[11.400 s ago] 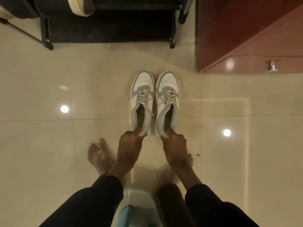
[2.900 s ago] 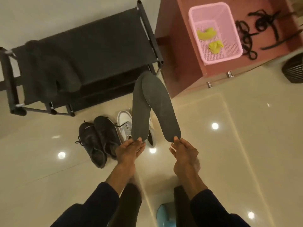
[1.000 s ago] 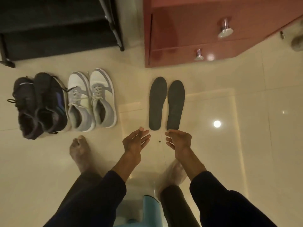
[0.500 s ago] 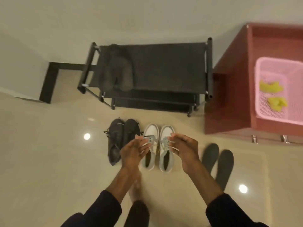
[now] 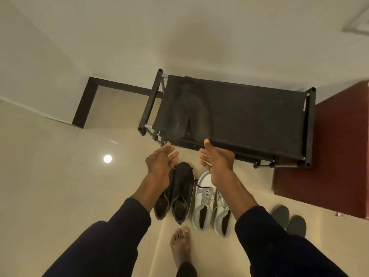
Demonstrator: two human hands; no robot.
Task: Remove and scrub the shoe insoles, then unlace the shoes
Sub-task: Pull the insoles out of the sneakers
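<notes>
Over the tile floor (image 5: 60,186), left hand (image 5: 159,164) and right hand (image 5: 217,162) now nearer the rack (image 5: 249,120) (fingers (image 5: 173,156) apart, empty).

Glossy floor tiles (image 5: 60,186), matt insoles (image 5: 287,218)

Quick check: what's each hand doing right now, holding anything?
Left hand: open, fingers relaxed, holding nothing.
Right hand: open, fingers relaxed, holding nothing.

We are in a home, a hallway corner by the look: a black shoe rack (image 5: 249,120) against the plain wall at mid-frame, a reddish wooden cabinet (image 5: 329,146) at right, glossy beige floor tiles (image 5: 60,186), black shoes (image 5: 179,192) beside white-and-grey sneakers (image 5: 205,204), and a bare foot (image 5: 180,246).
</notes>
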